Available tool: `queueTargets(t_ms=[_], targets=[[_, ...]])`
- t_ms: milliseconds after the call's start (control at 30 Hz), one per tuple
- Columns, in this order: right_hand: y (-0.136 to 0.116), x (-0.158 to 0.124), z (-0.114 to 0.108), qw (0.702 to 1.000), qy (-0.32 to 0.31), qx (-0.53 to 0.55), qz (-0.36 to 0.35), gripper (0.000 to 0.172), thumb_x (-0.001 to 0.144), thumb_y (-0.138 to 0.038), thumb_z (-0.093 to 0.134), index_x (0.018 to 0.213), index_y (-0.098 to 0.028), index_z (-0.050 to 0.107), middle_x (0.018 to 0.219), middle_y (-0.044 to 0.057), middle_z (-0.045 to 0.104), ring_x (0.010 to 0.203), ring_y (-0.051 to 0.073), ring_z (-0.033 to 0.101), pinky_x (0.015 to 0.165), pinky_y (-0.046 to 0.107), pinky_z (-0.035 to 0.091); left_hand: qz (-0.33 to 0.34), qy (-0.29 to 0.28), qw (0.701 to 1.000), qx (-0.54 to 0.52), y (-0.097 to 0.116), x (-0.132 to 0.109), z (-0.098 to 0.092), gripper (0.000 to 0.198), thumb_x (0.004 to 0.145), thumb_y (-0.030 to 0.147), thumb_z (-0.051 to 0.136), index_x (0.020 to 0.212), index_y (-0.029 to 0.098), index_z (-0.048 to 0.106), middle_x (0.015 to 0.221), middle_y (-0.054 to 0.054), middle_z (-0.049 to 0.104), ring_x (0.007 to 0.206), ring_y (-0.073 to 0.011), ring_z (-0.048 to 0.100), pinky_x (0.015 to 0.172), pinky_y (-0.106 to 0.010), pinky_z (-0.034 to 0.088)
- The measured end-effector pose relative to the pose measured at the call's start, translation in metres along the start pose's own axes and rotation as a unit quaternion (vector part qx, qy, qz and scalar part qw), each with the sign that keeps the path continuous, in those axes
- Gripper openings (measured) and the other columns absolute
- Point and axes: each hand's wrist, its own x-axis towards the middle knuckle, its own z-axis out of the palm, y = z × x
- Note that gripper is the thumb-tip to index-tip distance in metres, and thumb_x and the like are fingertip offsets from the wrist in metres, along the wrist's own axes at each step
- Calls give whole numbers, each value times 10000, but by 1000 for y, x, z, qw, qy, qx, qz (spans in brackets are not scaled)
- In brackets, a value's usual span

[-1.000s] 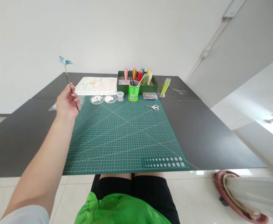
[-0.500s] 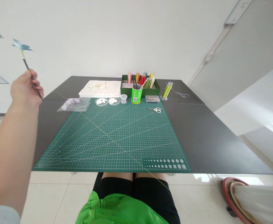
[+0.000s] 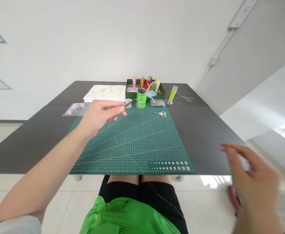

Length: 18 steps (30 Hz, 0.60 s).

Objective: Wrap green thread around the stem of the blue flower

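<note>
My left hand (image 3: pixel 103 114) is raised over the green cutting mat (image 3: pixel 137 143). Its thumb and fingers pinch the dark stem of a pale blue artificial flower (image 3: pixel 151 94), whose petals point right, in front of the green tin and box. A fine yellow-green thread (image 3: pixel 161 197) runs slantwise over the mat and down across my lap; where its ends lie I cannot make out. At the right, past the mat, my right hand (image 3: pixel 257 175) is blurred, with thumb and forefinger tips pressed together. Anything between them is too small to see.
Behind the mat stand a green tin (image 3: pixel 141 100) of tools, a green box (image 3: pixel 160 95) of thread spools, and a lone green spool (image 3: pixel 172 95). Small scissors (image 3: pixel 162 114) lie near a clear case (image 3: pixel 157 103). Left are a white paper stack (image 3: pixel 108 92) and a plastic bag (image 3: pixel 75 109).
My left hand has swung from the far left to the middle, carrying the flower, which now points right. My right hand has come into view at the right. The thread has shifted.
</note>
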Motion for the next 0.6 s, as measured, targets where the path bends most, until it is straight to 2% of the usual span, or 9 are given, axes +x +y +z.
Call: queueTargets(t_ms=[67, 167, 200, 267, 300, 367, 467, 533, 600], targets=[[-38, 10, 56, 978, -90, 184, -33, 438, 989, -502, 609, 1383, -311, 601, 1424, 126, 623, 1337, 302, 585, 1132, 507, 473, -19, -76, 997, -9, -1, -18, 23, 197, 732, 375, 840, 877, 244, 860, 711, -37, 778, 531, -149, 603, 509, -299, 499], [-94, 12, 129, 873, -240, 422, -47, 659, 919, -635, 640, 1480, -320, 495, 1489, 113, 562, 1407, 288, 521, 1147, 491, 468, -37, -145, 989, -20, -7, -41, 47, 199, 813, 367, 776, 946, 243, 860, 788, -43, 805, 725, -207, 738, 722, -347, 609], [-108, 8, 145, 843, -258, 471, -28, 641, 907, -652, 644, 1435, -305, 534, 1354, 110, 642, 1307, 270, 596, 1103, 465, 505, -41, -144, 989, -23, -10, -47, 51, 214, 820, 366, 768, 969, 241, 858, 820, -46, 813, 772, -219, 755, 767, -358, 614], [-125, -4, 162, 800, -284, 525, 51, 523, 916, -614, 659, 1299, -261, 613, 856, 26, 681, 785, 179, 674, 834, 368, 601, -57, -128, 989, -37, -18, -54, 54, 242, 829, 379, 762, 997, 232, 855, 847, -52, 819, 812, -234, 767, 802, -373, 616], [-127, -12, 163, 781, -293, 542, 102, 462, 936, -590, 648, 1241, -243, 637, 655, -41, 562, 553, 123, 540, 644, 296, 569, -66, -107, 991, -48, -23, -55, 53, 249, 822, 386, 774, 997, 227, 854, 837, -52, 819, 838, -240, 771, 831, -379, 613], [-120, -27, 157, 742, -309, 566, 186, 371, 958, -556, 639, 1077, -207, 684, 513, -112, 310, 407, 62, 226, 415, 195, 334, -61, -51, 995, -63, -33, -54, 46, 216, 812, 390, 799, 919, 211, 858, 829, -57, 817, 900, -238, 765, 928, -382, 587], [-81, -44, 131, 695, -320, 597, 242, 435, 931, -574, 661, 735, -186, 627, 481, -121, 171, 405, 41, 105, 387, 188, 164, -88, 30, 991, -96, -49, -46, 32, 287, 727, 406, 875, 929, 202, 858, 823, -68, 815, 853, -225, 749, 870, -360, 588], [-35, -54, 106, 697, -307, 590, 268, 520, 884, -599, 696, 602, -205, 508, 473, -119, 123, 389, 39, 94, 379, 197, 152, -107, 62, 986, -114, -56, -41, 23, 355, 678, 424, 909, 941, 192, 858, 824, -79, 813, 835, -218, 742, 812, -334, 587], [20, -63, 74, 739, -267, 545, 291, 606, 807, -634, 743, 525, -215, 409, 455, -107, 110, 385, 50, 111, 372, 212, 160, -110, 83, 983, -122, -60, -38, 16, 393, 656, 441, 921, 947, 186, 857, 848, -89, 815, 837, -214, 740, 771, -314, 582]])
